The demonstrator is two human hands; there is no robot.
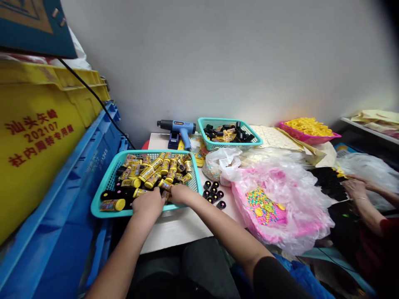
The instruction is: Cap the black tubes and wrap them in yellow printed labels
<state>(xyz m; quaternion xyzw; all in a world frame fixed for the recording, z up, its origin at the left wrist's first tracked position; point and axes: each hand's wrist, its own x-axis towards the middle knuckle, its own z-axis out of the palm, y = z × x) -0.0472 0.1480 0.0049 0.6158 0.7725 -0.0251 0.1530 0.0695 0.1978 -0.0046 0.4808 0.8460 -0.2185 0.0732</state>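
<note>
A turquoise plastic basket [96,209] full of small tubes with yellow printed wraps [146,173] stands in front of me. Some tubes have yellow caps, others black ends with coloured dots. My left hand [149,204] reaches over the basket's near rim, its fingers closed and bent down among the tubes. Close beside it, my right hand [181,194] is curled inward at the near right of the basket. Its fingertips and whatever lies in them are hidden. Several round black caps [213,192] with pink or yellow centres lie on the white table [174,232] to the right.
A blue heat gun [181,126] sits behind the basket, near a second turquoise basket [230,145] of black parts. Rightward are a plastic-lined pink tray [245,207] with coloured beads, a pink basket [318,139] of yellow pieces, and another person's hands [357,189]. Stacked crates [46,166] flank my left.
</note>
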